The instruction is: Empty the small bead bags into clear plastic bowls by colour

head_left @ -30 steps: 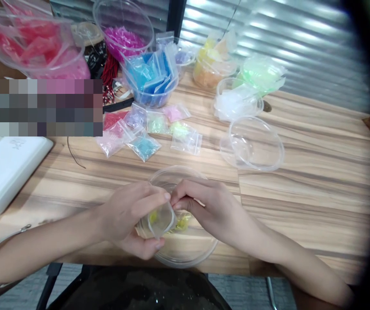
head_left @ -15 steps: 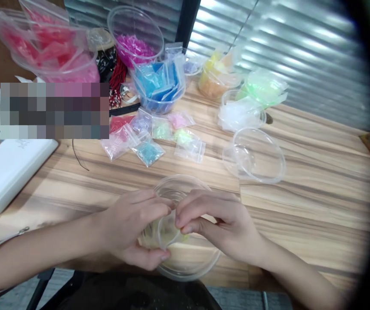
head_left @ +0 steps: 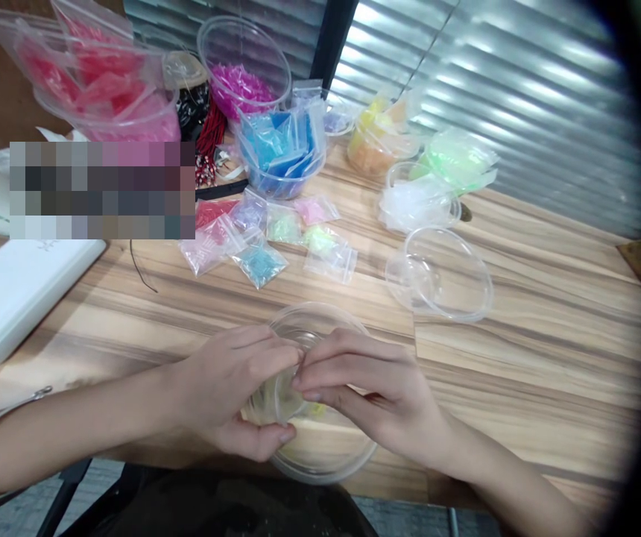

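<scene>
Between the thumb and fingers of my left hand (head_left: 242,395) is a small clear plastic bag (head_left: 285,399), its mouth bowed open. My right hand (head_left: 365,391) has its fingertips pinched together at the bag's mouth; whatever they grip is hidden. Both hands are above a round clear plastic tub (head_left: 348,462) near the table's front edge. A little bit of yellow (head_left: 317,409) shows just below the right fingertips, over the tub.
Beyond the hands lie several small zip bags of coloured bits (head_left: 260,262). An open clear tub (head_left: 449,272) stands to the right. Behind are tubs of blue bags (head_left: 281,145), magenta bits (head_left: 242,89) and white bags (head_left: 415,205). A white box (head_left: 30,291) is at left.
My right fingertips have shifted slightly left, closer in to the mouth of the bag. My left hand keeps its hold, and the view has tilted a little.
</scene>
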A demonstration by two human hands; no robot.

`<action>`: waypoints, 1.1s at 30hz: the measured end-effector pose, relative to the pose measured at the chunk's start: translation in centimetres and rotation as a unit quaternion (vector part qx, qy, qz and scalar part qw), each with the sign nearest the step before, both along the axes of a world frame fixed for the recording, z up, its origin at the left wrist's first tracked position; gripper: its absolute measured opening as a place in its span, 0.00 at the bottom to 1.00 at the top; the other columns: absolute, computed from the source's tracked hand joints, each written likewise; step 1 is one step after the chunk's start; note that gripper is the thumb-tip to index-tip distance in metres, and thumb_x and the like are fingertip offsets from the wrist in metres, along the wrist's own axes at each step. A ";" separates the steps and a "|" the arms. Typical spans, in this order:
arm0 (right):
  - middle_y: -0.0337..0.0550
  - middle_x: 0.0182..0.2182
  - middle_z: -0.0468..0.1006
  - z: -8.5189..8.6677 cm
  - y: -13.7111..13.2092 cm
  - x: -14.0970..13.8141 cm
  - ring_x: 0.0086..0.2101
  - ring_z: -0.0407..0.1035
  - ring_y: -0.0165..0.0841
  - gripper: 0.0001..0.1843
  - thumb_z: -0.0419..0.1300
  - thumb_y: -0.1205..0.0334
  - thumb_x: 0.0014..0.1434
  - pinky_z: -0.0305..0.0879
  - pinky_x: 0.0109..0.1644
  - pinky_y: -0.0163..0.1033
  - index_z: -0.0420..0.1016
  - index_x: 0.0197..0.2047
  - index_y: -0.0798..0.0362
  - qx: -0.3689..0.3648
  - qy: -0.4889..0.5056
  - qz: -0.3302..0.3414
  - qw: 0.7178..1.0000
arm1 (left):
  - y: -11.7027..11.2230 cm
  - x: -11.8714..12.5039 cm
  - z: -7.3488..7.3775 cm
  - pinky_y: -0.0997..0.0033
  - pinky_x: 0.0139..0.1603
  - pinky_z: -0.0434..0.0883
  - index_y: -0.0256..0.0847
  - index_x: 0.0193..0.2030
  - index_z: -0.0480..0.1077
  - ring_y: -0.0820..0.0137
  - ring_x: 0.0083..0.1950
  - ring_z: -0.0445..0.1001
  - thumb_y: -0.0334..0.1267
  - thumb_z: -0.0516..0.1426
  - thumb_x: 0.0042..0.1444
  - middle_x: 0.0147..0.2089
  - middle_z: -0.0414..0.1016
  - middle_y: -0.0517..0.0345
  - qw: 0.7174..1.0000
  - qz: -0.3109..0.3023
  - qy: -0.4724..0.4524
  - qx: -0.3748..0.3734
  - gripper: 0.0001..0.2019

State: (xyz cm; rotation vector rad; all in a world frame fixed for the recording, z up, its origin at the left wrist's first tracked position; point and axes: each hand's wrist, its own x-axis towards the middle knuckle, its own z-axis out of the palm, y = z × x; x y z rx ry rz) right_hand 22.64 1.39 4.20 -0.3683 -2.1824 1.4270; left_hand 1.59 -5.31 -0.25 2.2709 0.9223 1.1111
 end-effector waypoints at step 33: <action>0.47 0.41 0.82 2.6 -0.4 0.5 0.52 0.73 0.34 0.15 0.51 0.70 0.70 0.72 0.58 0.38 0.73 0.56 0.57 0.291 -0.061 0.056 0.953 | 0.1 0.1 -0.4 0.68 0.32 0.70 0.35 0.59 0.57 0.66 0.32 0.70 0.47 0.59 0.55 0.37 0.74 0.51 0.998 0.006 -0.057 0.031 0.30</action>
